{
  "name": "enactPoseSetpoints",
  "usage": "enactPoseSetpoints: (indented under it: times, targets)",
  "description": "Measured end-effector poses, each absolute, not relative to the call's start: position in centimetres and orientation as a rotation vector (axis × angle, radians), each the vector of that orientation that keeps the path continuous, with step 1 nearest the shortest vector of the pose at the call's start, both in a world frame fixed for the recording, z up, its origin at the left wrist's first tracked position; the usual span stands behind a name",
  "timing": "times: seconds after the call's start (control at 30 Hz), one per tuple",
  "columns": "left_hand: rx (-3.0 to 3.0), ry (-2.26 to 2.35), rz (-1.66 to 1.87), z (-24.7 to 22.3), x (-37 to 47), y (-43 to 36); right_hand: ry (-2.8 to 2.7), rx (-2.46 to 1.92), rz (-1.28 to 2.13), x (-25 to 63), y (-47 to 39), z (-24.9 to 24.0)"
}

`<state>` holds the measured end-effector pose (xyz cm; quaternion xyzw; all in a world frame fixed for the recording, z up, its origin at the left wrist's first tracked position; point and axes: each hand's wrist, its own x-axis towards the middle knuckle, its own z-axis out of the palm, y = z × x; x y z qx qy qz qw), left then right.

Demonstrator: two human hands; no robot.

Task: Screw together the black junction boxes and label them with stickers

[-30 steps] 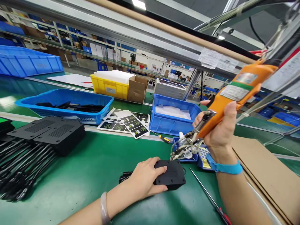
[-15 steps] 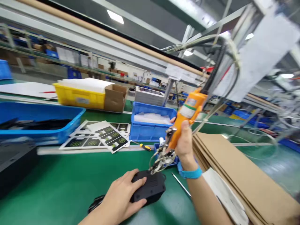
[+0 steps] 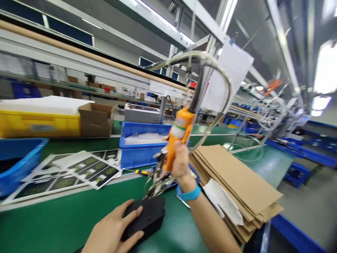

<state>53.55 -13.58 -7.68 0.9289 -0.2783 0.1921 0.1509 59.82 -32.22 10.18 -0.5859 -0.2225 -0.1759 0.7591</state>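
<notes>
A black plastic box-shaped case [image 3: 150, 215] lies on the green work surface. My left hand [image 3: 113, 225] grips it from the left, fingers over its top and thumb along the near side. Wrapped round an orange power screwdriver [image 3: 177, 135] is my right hand [image 3: 181, 162], with a blue band on the wrist. The screwdriver tilts down to the left, and its metal head [image 3: 155, 184], with thin tubes about it, meets the top of the case. Exactly where the tip touches is too blurred to tell.
Behind stand a blue bin [image 3: 140, 154] with white sheets and a yellow bin [image 3: 39, 123] beside a carton [image 3: 96, 119]. Printed label sheets [image 3: 86, 168] and a yellow-black screwdriver [image 3: 142, 172] lie nearer. Flat cardboard [image 3: 231, 175] is stacked right; thick hoses [image 3: 202, 59] hang above.
The view has swung to the right, so things sit further left in the picture. Both hands keep their holds, and the orange screwdriver's head stays at the case.
</notes>
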Motion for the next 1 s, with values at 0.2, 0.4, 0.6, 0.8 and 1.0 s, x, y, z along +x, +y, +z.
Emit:
enactPoseSetpoints:
  times: [0.2, 0.4, 0.6, 0.8, 1.0]
  targets:
    - [2.697, -0.704, 0.172, -3.7, 51.8, -14.4, -0.428, -1.345, -0.542, 57.9, -33.5, 15.7]
    - [2.642, -0.672, 0.073, -3.1, 51.5, -14.4, -0.368, -1.410, -0.475, 56.7, -33.0, 13.2]
    - [2.639, -0.676, 0.044, -2.9, 51.4, -14.5, -0.345, -1.425, -0.473, 57.0, -33.1, 10.4]
    - [2.651, -0.659, 0.026, -3.2, 51.4, -14.7, -0.315, -1.471, -0.477, 56.5, -33.7, 10.1]
    - [2.643, -0.685, 0.054, -3.4, 51.4, -14.5, -0.294, -1.481, -0.514, 56.3, -33.4, 10.9]
